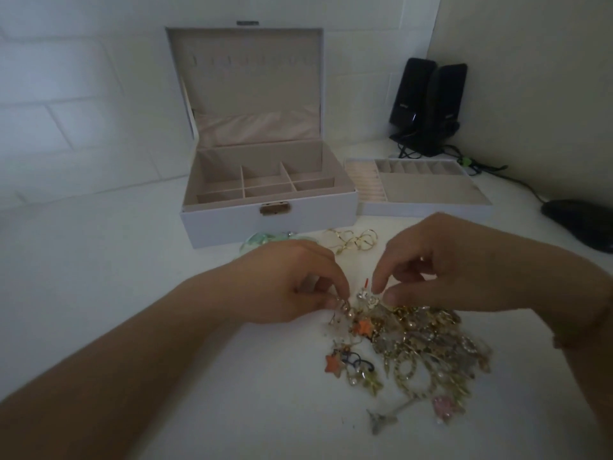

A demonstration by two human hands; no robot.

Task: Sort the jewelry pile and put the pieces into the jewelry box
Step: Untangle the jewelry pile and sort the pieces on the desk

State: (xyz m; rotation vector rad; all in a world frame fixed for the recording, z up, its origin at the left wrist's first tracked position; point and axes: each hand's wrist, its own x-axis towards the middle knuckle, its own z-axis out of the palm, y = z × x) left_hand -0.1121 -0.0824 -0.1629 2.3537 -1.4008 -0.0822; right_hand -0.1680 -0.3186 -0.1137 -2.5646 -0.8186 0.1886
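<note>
A tangled jewelry pile [418,346] of gold chains, orange stars and a pink piece lies on the white table, near the front. My left hand [292,280] pinches a small pearl earring [343,305] at the pile's far left edge. My right hand [454,260] hovers over the pile's top, thumb and forefinger closing around a small silver piece [365,295]. The white jewelry box [265,224] stands open behind the hands, its beige compartments empty. Its removable tray [428,207] sits to the right of the box.
Gold hoop earrings [353,240] and a pale green piece [262,240] lie just in front of the box. Two black speakers [428,104] with cables stand in the back right corner. A dark mouse [580,224] rests at the right edge. A white wall runs behind.
</note>
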